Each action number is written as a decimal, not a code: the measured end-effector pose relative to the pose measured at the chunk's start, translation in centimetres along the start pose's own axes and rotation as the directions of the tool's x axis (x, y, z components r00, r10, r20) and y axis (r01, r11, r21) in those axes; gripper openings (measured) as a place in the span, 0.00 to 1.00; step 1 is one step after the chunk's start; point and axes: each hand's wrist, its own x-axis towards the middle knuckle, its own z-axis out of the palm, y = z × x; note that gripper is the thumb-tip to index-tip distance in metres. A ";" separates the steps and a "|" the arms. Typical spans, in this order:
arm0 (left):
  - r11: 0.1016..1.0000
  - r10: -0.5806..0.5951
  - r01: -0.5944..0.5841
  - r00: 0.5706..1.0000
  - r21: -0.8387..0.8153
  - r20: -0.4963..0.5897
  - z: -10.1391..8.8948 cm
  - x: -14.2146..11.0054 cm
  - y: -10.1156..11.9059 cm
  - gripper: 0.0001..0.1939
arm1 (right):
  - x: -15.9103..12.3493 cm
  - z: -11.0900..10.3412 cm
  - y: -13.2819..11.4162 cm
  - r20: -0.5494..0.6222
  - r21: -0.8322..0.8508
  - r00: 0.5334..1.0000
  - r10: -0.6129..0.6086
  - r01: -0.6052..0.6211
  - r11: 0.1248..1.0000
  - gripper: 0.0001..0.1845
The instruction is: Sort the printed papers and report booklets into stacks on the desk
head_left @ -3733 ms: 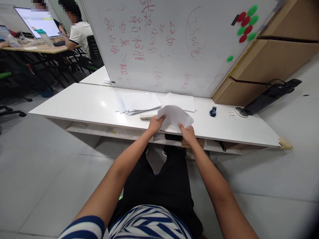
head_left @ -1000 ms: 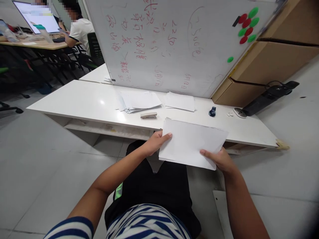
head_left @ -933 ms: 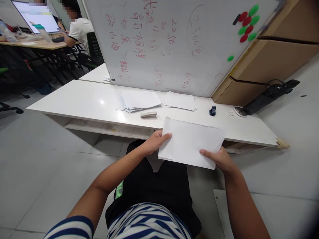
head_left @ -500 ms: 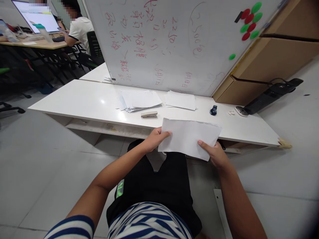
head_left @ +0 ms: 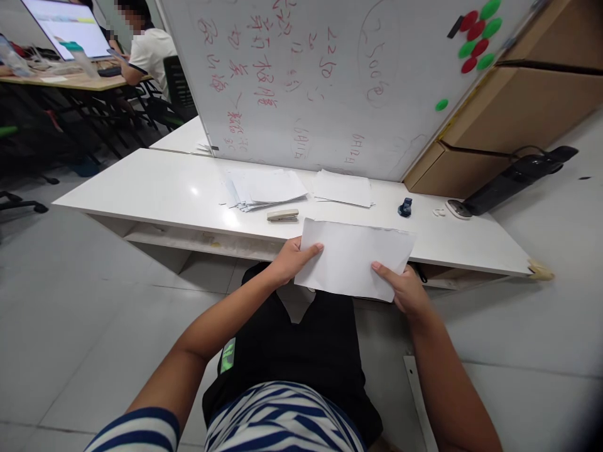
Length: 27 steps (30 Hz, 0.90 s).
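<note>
A stack of white paper sheets (head_left: 353,254) hangs in the air in front of the low white table (head_left: 160,191). My left hand (head_left: 287,260) pinches its left edge with the thumb on top. My right hand (head_left: 402,290) grips its lower right corner. Both hands are closed on the sheets, just off the table's front edge. On the table beyond lie a beige stapler (head_left: 282,215), a fanned pile of papers (head_left: 266,188) and a second flat pile of papers (head_left: 343,188).
A whiteboard (head_left: 320,75) with red writing and magnets leans at the table's back. A small blue object (head_left: 404,207) and a white puck (head_left: 456,208) lie to the right, beside a black device (head_left: 513,179) and cardboard boxes (head_left: 518,113). A person (head_left: 144,50) sits at a far desk.
The held sheets have moved away from me toward the table edge and slightly up over the last second. Earlier both hands held them over the table by the stapler.
</note>
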 end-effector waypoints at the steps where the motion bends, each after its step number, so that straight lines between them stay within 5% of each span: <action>1: 1.000 -0.002 0.002 1.000 0.003 0.000 0.0 0.0 0.0 0.23 | 0.1 0.0 0.2 -0.002 0.002 1.000 -0.002 0.002 1.000 0.26; 20: 0.999 -0.021 0.022 0.999 0.046 -0.026 -0.7 0.4 -1.2 0.23 | 1.3 0.5 1.7 0.013 -0.008 1.000 0.024 -0.024 1.000 0.26; 27: 0.996 0.077 -0.062 0.959 0.063 -0.272 -4.5 3.7 0.3 0.22 | 2.7 1.0 2.3 0.005 -0.012 0.985 -0.173 0.173 0.985 0.31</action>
